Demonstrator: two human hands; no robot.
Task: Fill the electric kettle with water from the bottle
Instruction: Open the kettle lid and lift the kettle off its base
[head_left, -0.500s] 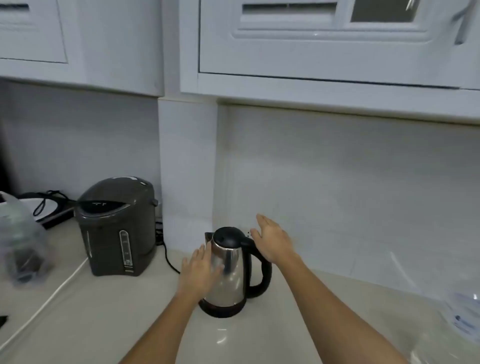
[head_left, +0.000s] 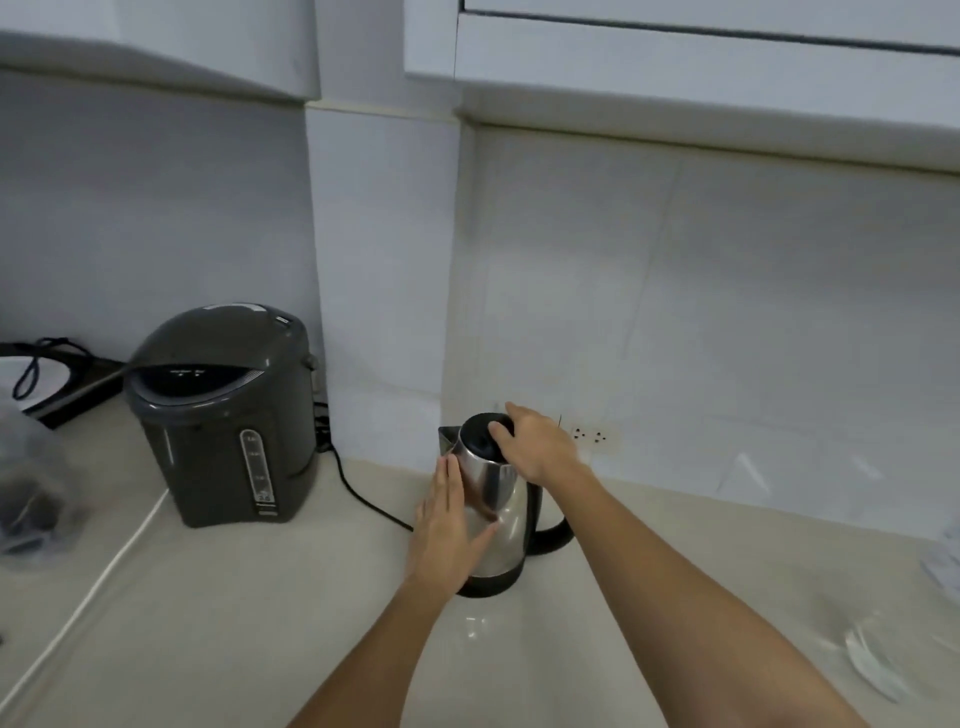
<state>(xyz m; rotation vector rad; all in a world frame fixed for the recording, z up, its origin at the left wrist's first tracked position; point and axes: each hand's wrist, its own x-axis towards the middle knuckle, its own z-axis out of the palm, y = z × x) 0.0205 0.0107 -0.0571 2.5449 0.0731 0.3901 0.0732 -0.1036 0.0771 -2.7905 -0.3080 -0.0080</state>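
Observation:
A steel electric kettle (head_left: 501, 512) with a black lid, black handle and black base stands on the beige counter (head_left: 234, 623) near the wall. My left hand (head_left: 445, 530) lies flat against the kettle's left side, fingers extended. My right hand (head_left: 535, 441) rests on top of the kettle, fingers on the black lid (head_left: 480, 434) and over the top of the handle. The lid looks closed. A clear plastic item (head_left: 878, 660) at the right edge is blurred; I cannot tell if it is the bottle.
A dark grey hot-water dispenser (head_left: 223, 415) stands left of the kettle, with a black cord (head_left: 363, 499) running behind and a white cord (head_left: 104, 577) across the counter. A clear bag (head_left: 31, 493) sits far left. A wall socket (head_left: 589, 435) is behind the kettle. Cabinets hang overhead.
My right hand has come down from behind the kettle onto its lid. My left hand stays against the kettle's side. The camera has tilted down and moved closer.

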